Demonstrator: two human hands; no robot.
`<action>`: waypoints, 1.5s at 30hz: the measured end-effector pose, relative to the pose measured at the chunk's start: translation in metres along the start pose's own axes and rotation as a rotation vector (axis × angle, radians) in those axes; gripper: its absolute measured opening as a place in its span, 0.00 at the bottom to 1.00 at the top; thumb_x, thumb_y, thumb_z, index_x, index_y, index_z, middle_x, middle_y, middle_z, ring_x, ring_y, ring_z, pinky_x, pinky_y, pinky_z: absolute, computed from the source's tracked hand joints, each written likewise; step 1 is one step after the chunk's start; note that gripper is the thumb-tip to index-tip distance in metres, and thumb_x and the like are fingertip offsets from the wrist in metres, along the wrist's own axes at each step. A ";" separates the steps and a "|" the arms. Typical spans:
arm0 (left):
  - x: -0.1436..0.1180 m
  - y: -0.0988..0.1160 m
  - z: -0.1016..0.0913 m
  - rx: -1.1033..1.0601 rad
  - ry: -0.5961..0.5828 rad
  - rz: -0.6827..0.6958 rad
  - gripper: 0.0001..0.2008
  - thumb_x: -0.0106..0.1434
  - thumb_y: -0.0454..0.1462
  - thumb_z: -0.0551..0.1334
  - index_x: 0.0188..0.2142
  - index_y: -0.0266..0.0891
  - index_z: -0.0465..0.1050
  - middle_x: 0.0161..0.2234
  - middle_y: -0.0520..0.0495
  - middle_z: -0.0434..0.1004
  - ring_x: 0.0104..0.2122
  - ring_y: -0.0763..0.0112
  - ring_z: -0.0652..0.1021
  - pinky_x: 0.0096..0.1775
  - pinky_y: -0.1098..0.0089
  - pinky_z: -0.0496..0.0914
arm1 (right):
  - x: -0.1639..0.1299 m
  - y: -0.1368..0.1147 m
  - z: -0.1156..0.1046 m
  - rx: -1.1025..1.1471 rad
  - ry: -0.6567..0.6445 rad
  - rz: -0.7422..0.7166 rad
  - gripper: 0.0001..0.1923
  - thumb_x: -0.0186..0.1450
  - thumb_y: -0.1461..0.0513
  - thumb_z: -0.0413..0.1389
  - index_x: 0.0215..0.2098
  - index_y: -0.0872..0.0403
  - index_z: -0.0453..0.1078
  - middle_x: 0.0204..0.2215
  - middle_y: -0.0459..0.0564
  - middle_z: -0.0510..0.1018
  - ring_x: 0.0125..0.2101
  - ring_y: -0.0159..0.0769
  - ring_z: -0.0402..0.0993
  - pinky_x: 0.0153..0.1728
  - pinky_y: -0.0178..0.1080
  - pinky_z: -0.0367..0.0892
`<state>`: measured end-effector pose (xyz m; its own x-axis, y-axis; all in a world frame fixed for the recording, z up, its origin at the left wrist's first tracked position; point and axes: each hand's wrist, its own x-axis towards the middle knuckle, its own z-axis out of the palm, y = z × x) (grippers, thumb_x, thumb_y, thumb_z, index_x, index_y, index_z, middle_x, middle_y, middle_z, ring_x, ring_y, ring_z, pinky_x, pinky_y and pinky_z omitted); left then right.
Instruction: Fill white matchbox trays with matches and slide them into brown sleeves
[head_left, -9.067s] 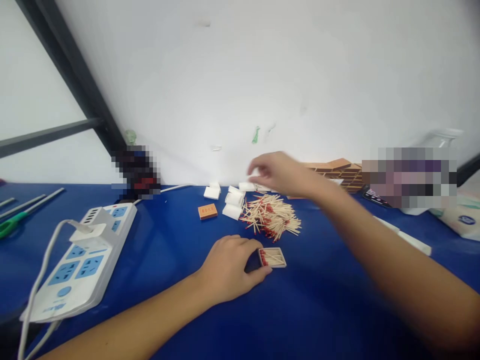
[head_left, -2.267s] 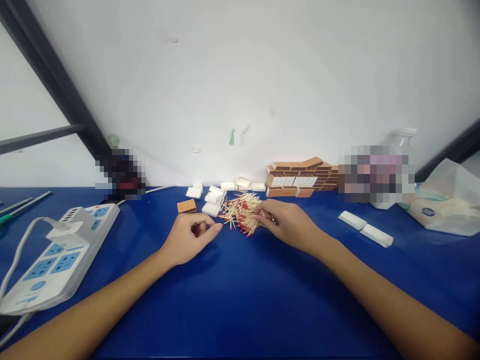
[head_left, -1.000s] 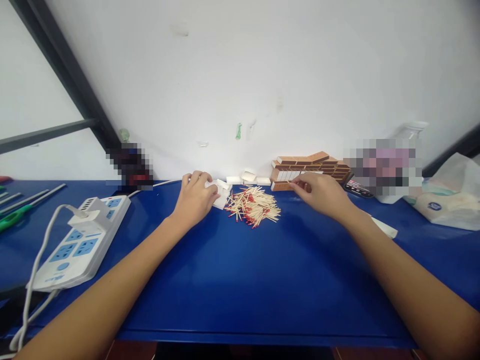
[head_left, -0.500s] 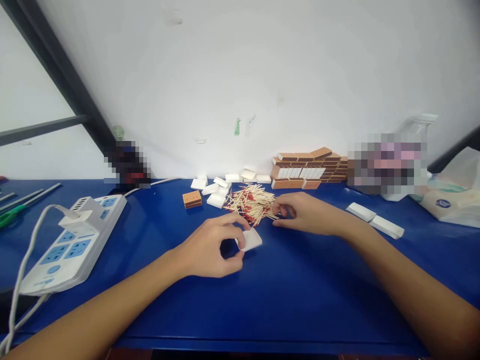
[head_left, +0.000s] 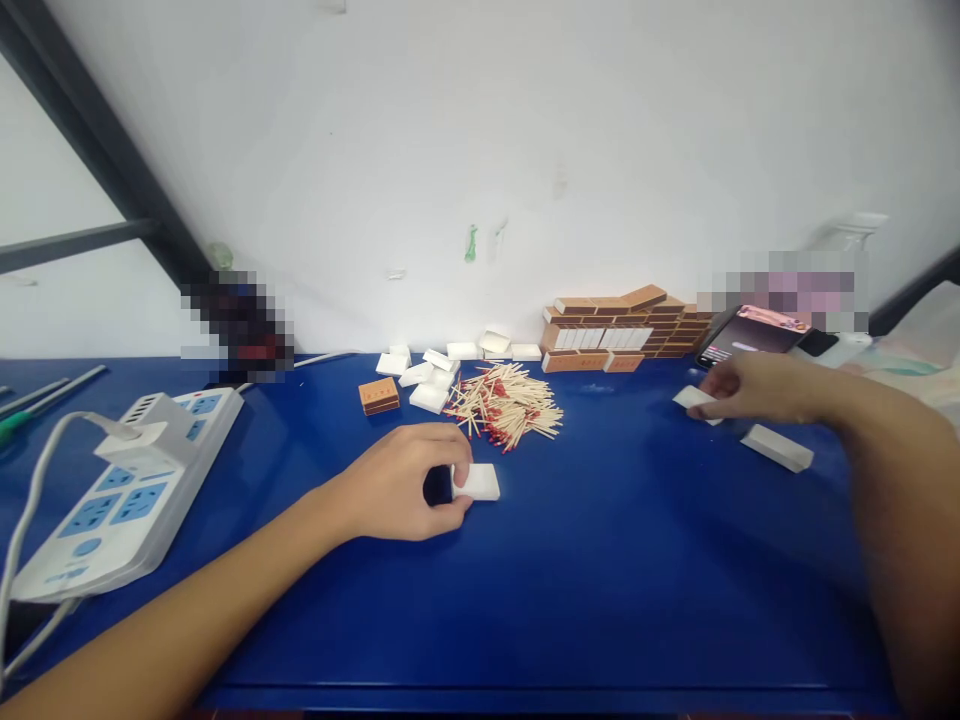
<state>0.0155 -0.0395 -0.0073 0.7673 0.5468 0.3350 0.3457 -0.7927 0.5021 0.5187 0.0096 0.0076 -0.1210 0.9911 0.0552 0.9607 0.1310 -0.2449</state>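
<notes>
My left hand (head_left: 401, 480) rests on the blue table (head_left: 600, 580) and pinches a small white matchbox tray (head_left: 477, 482) between thumb and fingers. Just beyond it lies a loose pile of red-tipped matches (head_left: 506, 405). My right hand (head_left: 757, 390) is out at the far right, blurred, with its fingers on a long white box (head_left: 691, 398). A second long white box (head_left: 776, 447) lies beside that hand, apart from it.
Several empty white trays (head_left: 427, 368) and one brown matchbox (head_left: 379, 395) lie behind the pile. A stack of brown matchboxes (head_left: 622, 328) stands against the wall. A white power strip (head_left: 120, 490) with cable sits left; a phone (head_left: 750, 335) right.
My right hand left the match pile and swung right to the long white box. My left hand set the white tray flat on the table and kept hold of it.
</notes>
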 end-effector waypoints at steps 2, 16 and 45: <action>0.001 -0.002 0.000 -0.002 -0.011 -0.006 0.05 0.60 0.35 0.68 0.33 0.41 0.72 0.40 0.48 0.80 0.38 0.66 0.80 0.42 0.64 0.74 | -0.007 -0.033 -0.004 0.003 -0.007 0.042 0.23 0.49 0.39 0.69 0.25 0.46 0.73 0.22 0.52 0.78 0.25 0.51 0.75 0.26 0.53 0.68; -0.003 0.011 0.020 -0.106 -0.008 0.064 0.09 0.57 0.38 0.73 0.36 0.39 0.79 0.39 0.46 0.83 0.38 0.64 0.81 0.43 0.64 0.75 | 0.043 -0.295 0.029 -0.016 0.328 -0.597 0.23 0.69 0.51 0.62 0.59 0.51 0.75 0.49 0.59 0.81 0.48 0.54 0.77 0.43 0.50 0.72; -0.007 0.007 0.017 -0.049 -0.060 0.041 0.19 0.60 0.42 0.71 0.50 0.43 0.77 0.43 0.47 0.82 0.43 0.60 0.80 0.46 0.63 0.73 | 0.056 -0.248 0.023 0.113 0.383 -0.475 0.21 0.71 0.54 0.58 0.60 0.50 0.74 0.56 0.59 0.80 0.50 0.54 0.79 0.52 0.57 0.74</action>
<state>0.0217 -0.0538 -0.0195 0.8118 0.4962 0.3080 0.2881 -0.7990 0.5279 0.2683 0.0331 0.0496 -0.4104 0.7482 0.5213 0.7889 0.5781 -0.2086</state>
